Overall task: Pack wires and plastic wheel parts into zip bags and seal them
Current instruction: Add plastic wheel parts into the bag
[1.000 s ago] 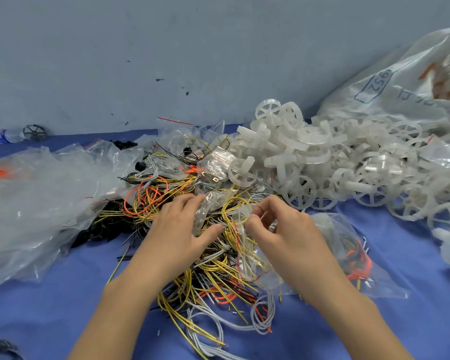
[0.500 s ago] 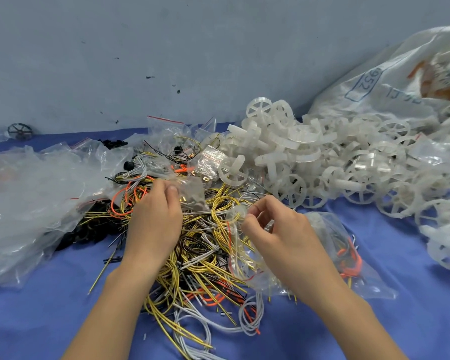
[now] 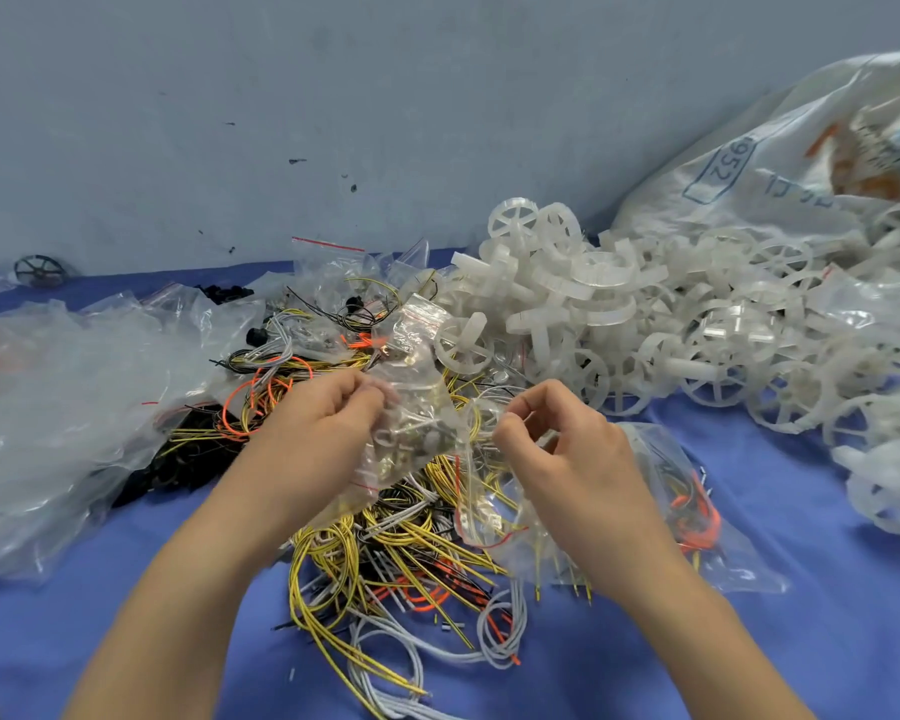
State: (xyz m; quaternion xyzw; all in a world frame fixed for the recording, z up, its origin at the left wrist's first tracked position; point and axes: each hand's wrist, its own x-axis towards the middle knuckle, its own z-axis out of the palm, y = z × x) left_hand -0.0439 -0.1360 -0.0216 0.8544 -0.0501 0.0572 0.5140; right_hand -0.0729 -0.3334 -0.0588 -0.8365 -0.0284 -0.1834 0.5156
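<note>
My left hand [image 3: 323, 433] grips a small clear zip bag [image 3: 411, 433] holding small parts, lifted above the tangled pile of yellow, white, orange and black wires [image 3: 385, 537]. My right hand [image 3: 557, 449] pinches the mouth of a second clear zip bag [image 3: 489, 517] that hangs below it with yellow wire inside. A heap of white plastic wheel parts [image 3: 619, 324] lies behind the hands, to the right. Another filled zip bag with orange wires [image 3: 697, 511] lies on the blue cloth beside my right wrist.
Crumpled clear plastic bags [image 3: 58, 407] cover the left of the blue cloth [image 3: 827, 615]. A large white printed sack [image 3: 780, 163] leans at the back right. A grey wall [image 3: 333, 96] rises behind. A dark wheel [image 3: 40, 271] lies at the far left.
My left hand has picked a small bag of parts out of the pile and raised it toward my right hand. My right hand has kept its pinch on the wire bag.
</note>
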